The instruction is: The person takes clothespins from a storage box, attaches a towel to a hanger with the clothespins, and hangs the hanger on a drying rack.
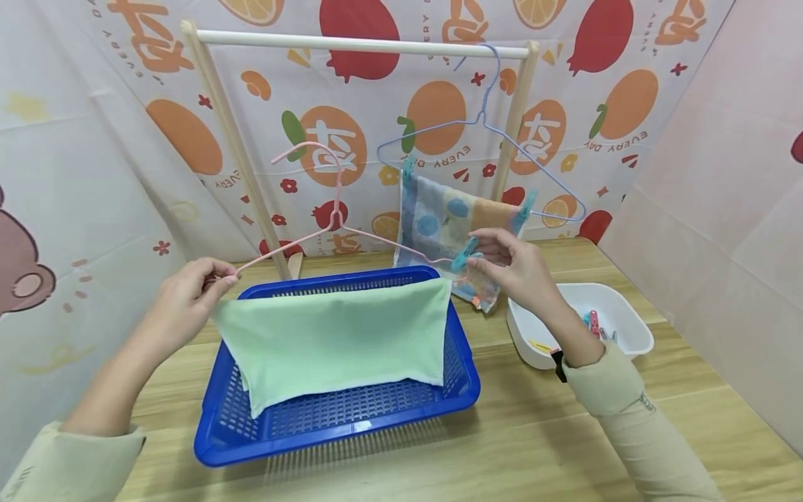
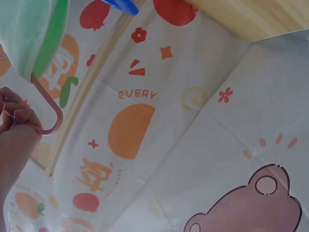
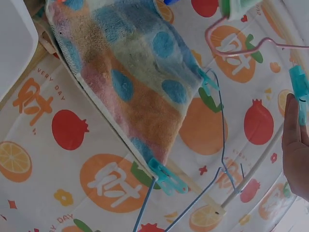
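Note:
A pale green towel [image 1: 339, 341] hangs folded from the lower bar of a pink wire hanger [image 1: 376, 238], over a blue mesh basket [image 1: 339, 435]. My left hand [image 1: 193, 293] grips the hanger's left end; in the left wrist view the hanger's bent pink end [image 2: 57, 113] shows by the curled fingers. Between thumb and fingers my right hand [image 1: 517, 268] pinches a teal clothespin [image 1: 464, 255] at the hanger's right end, just above the towel's corner. Seen from the right wrist, that clothespin [image 3: 300, 82] lies against the fingers. Whether it bites the towel, I cannot tell.
Behind, a blue hanger [image 1: 482, 120] hangs on a white rod [image 1: 364, 43] with a patterned towel [image 1: 439, 209] clipped by two teal clothespins. A white bin [image 1: 521, 345] holding several clothespins stands at right, partly behind the right forearm, on the wooden table [image 1: 521, 446].

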The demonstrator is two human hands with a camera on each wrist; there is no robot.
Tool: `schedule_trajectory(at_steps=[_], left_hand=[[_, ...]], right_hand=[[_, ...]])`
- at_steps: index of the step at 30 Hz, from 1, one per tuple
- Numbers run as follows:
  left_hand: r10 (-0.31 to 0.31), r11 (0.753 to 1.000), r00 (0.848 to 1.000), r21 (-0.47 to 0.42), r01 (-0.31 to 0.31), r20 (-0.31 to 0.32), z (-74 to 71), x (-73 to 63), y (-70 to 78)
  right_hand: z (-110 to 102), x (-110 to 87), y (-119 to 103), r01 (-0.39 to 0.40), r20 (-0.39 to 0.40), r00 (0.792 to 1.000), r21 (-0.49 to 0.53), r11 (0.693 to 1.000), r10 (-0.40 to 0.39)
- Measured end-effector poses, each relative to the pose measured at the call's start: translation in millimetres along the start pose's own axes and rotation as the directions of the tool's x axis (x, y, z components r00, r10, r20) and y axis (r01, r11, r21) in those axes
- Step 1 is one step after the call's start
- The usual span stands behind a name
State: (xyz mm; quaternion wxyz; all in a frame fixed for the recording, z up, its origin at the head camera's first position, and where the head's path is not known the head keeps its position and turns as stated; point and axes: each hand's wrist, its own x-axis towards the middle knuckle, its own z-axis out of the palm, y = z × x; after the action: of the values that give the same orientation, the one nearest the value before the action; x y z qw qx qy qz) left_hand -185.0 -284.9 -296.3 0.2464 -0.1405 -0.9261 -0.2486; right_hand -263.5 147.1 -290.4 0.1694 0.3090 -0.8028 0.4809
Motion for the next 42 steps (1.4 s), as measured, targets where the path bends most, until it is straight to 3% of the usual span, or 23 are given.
schedule_trajectory(at_steps=[8,16,21,32,39,42], left_hand=[[0.051,0.999,0.994,0.013,-0.050,-0.101,-14.8,5.0,4.6],[-0.017,1.000,0.990,0.004,0.017,-0.138,-30.0,10.4,12.6],[-0.029,1.000,0.984,0.000,0.029,-0.176,-37.0,16.0,17.9],[-0.059,0.998,0.973,-0.018,0.057,-0.223,-46.8,19.0,27.8],[-0.045,0.999,0.972,-0.027,0.040,-0.230,-51.2,21.8,29.9],[-0.036,0.999,0.973,-0.026,0.031,-0.228,-52.4,23.4,30.0]], right_hand=[[1,8.7,-4,0.076,-0.015,0.997,0.038,0.996,-0.075],[1,17.9,-5,0.142,-0.054,0.989,0.039,0.989,-0.140],[2,23.8,-9,0.182,-0.090,0.980,0.050,0.982,-0.177],[-1,28.5,-17,0.349,-0.132,0.929,-0.005,0.937,-0.347],[-4,33.4,-21,0.449,-0.094,0.882,-0.126,0.885,-0.461],[-6,36.2,-23,0.451,-0.072,0.879,-0.194,0.871,-0.471]])
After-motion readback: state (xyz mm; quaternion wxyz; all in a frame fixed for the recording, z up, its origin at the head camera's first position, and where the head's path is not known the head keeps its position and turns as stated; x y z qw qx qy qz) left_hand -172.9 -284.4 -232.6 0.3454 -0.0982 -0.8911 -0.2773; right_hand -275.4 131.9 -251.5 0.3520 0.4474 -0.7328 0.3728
